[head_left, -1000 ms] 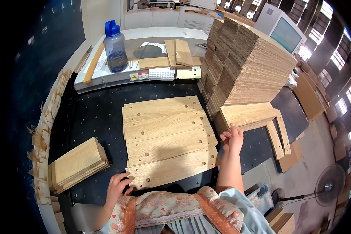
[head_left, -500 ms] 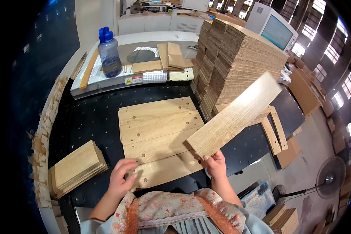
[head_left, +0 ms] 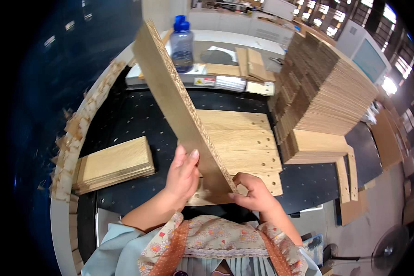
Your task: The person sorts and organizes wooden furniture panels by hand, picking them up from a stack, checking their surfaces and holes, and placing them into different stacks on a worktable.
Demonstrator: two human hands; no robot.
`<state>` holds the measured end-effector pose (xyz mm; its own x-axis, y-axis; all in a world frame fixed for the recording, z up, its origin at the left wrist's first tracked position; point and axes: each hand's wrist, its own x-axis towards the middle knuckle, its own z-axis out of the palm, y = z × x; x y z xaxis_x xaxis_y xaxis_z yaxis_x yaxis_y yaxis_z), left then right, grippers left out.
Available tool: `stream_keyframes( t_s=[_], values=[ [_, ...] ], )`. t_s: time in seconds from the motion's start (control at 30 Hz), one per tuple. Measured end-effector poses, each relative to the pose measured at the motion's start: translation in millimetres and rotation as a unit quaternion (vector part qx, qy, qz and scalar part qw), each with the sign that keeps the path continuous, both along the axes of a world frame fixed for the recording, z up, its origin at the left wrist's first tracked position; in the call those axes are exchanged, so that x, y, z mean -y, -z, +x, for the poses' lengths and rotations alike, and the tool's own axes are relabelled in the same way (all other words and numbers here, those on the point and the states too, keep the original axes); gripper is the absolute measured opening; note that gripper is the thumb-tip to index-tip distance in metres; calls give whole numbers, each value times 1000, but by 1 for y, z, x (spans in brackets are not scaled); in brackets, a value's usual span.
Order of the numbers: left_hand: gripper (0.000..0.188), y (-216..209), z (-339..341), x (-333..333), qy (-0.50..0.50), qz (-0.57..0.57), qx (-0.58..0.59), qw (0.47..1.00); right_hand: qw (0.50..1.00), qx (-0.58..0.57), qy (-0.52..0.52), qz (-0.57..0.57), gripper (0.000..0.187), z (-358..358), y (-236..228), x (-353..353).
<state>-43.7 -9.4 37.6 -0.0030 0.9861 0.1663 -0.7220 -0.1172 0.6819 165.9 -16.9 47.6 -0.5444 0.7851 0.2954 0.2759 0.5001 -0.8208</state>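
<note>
A long wood-grain particleboard panel (head_left: 177,103) stands tilted on edge in front of me, its rough chipboard edge showing. My left hand (head_left: 181,177) grips it along the lower left side, thumb against its face. At its lower right end, my right hand (head_left: 253,192) pinches the corner between thumb and curled fingers. Beneath and behind the held panel, several light wood panels with drilled holes (head_left: 244,139) lie side by side on the black perforated table (head_left: 124,115). The held panel hides their left part.
To the left lies a low stack of boards (head_left: 115,161). A tall stack of boards (head_left: 322,87) rises at the right, with narrow drilled strips (head_left: 342,179) near it. Behind are a blue water bottle (head_left: 182,46), loose wood pieces (head_left: 255,64) and a monitor (head_left: 363,50).
The panel has swung from the right over to the left and turned edge-on. My left hand has left the drilled panels and taken hold of it too. The view has shifted left.
</note>
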Motion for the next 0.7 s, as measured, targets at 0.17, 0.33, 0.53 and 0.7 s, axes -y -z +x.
stream_keyframes(
  t_s=[0.17, 0.33, 0.53, 0.7],
  values=[
    [35, 32, -5, -3, -13, -129, 33, 991, 912, -170, -180, -328, 68, -18, 12, -10],
    [56, 39, -11, -5, 4, -98, 88, 991, 873, -245, -149, -395, 88, -52, 19, 2],
    [92, 22, -42, -10, 28, -53, 189, 980, 989, 109, 66, 79, 95, -40, 21, 4],
    [86, 35, -42, -10, 29, -29, 201, 979, 956, 187, 67, 218, 97, -37, 27, 6]
  ],
)
